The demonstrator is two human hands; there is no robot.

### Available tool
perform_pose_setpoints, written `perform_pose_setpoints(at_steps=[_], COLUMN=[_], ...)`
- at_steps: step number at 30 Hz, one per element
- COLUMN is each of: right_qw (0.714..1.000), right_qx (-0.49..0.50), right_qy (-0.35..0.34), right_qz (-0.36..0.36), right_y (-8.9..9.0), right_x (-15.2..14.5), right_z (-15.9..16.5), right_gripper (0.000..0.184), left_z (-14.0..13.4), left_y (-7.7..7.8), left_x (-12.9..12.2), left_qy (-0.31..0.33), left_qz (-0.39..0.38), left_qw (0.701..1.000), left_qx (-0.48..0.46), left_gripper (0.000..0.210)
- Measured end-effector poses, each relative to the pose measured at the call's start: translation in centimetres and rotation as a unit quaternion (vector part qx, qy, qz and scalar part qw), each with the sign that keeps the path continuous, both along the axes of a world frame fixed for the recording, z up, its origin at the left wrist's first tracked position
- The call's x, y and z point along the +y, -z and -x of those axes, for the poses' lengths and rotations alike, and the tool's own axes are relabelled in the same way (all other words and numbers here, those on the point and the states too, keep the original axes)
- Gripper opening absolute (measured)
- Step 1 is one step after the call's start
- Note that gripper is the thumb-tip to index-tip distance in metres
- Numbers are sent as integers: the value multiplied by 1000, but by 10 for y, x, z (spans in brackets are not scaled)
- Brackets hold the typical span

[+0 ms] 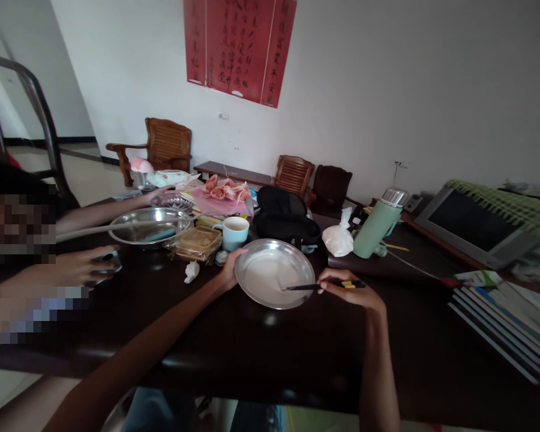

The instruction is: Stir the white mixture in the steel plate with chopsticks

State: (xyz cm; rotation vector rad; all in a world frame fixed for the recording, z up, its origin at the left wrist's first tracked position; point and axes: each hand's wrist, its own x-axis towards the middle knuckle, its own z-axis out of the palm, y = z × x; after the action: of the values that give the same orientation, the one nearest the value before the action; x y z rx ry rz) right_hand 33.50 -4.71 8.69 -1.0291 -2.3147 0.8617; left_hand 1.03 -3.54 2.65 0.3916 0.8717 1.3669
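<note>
Two hands are busy at one shallow metal dish [270,302] on the dark table [234,342]. From where I stand, the left hand [228,271] grips the dish's left rim, its fingers partly hidden by the edge, so I can't tell how far they reach beneath. Outside the opposite rim, the right hand [345,288] has its fingers closed around dark chopsticks [303,287] with yellow marks. Their slim front ends cross the edge into the whitish contents [261,270], while those fingers are clear of the dish. A pale blue cup [234,234] stands just behind the left hand.
</note>
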Motion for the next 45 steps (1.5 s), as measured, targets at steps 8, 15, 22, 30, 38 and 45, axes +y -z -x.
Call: perform_pose_setpoints(at_steps=[8,15,22,30,38,45], right_qw=[998,1000,998,999,1000,998], right_qx=[18,0,14,15,14,33], right_qy=[32,-18,34,-4,-10,44], right_qz=[-52,-1,-41,-33,24,-42], right_y=[8,7,6,11,4,14], right_x=[2,-1,2,1,0,7], right_z=[22,24,13,38,14,31], right_gripper=[26,24,26,23,27,26], left_z=[-1,1,0,1,2,1], left_y=[-3,3,0,-1,3,3], left_x=[-1,2,1,0,2,3], left_qy=[-6,2,-6,3,5,4], left_qz=[-2,-11,13,-4,-2,0], left_qw=[1000,1000,1000,1000,1000,1000], left_qx=[4,0,7,5,3,-5], left_gripper=[16,12,19,17,19,11])
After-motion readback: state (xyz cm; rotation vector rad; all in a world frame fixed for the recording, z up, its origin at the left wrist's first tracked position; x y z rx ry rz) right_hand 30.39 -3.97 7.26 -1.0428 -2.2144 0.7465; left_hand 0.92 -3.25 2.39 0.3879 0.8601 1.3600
